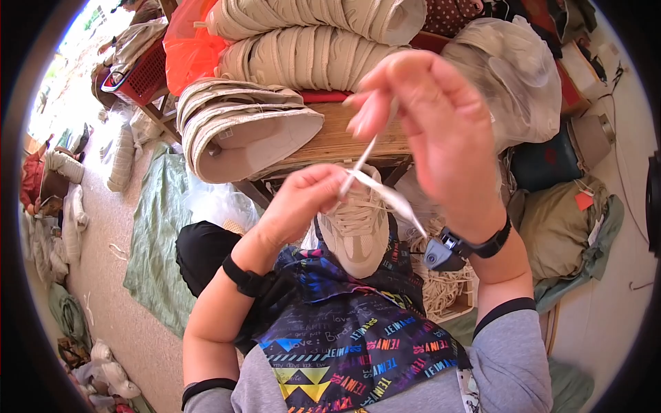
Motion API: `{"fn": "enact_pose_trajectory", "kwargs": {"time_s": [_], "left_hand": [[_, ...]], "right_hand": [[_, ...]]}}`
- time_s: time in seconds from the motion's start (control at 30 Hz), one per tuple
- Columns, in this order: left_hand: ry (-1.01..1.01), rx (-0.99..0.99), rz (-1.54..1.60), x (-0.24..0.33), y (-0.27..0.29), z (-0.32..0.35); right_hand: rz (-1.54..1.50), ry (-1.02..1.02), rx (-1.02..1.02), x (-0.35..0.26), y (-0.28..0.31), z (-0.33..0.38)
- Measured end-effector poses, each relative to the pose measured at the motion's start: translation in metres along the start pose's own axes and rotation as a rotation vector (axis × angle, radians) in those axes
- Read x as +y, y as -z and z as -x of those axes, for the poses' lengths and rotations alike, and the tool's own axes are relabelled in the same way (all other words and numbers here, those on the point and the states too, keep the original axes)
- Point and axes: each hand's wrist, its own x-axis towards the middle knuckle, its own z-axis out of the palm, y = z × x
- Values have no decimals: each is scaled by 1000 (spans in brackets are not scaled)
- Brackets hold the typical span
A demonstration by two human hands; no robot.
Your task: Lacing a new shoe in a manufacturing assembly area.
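Observation:
A beige lace-up shoe upper (354, 241) lies across my lap, toe toward me, with laces threaded over its front. Above it, my left hand (310, 197) pinches a white shoelace (394, 198) between thumb and fingertips. Raised higher and to the right is my right hand (437, 113), its fingers bent round the upper end of the lace, which stretches taut between both hands. A loose length of lace dangles down toward my right wrist. The right hand is slightly blurred.
On the wooden bench (344, 131) ahead lie nested rows of beige shoe uppers (303, 55) and a smaller stack (248, 134). A box of loose laces (444, 296) sits by my right side. Clear plastic bags (513, 76) and an olive sack (561, 227) are at right; a green sheet (155, 234) covers floor at left.

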Motion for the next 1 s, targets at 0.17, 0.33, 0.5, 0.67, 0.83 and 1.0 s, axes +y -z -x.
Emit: {"fn": "enact_pose_trajectory", "kwargs": {"time_s": [0.17, 0.33, 0.5, 0.67, 0.83, 1.0], "left_hand": [[-96, 563, 294, -29, 22, 12], [-12, 507, -49, -54, 21, 28], [-5, 533, -6, -49, 18, 36], [-171, 569, 67, -16, 32, 69], [-338, 665, 245, 11, 62, 111], [-570, 827, 370, 23, 53, 106]], "right_hand": [[-106, -112, 351, 26, 43, 12], [-190, -243, 593, 53, 126, 38], [117, 57, 972, 49, 222, 50], [208, 167, 1129, 32, 258, 71], [429, -30, 758, 61, 183, 76], [923, -327, -280, 81, 71, 87]]}}
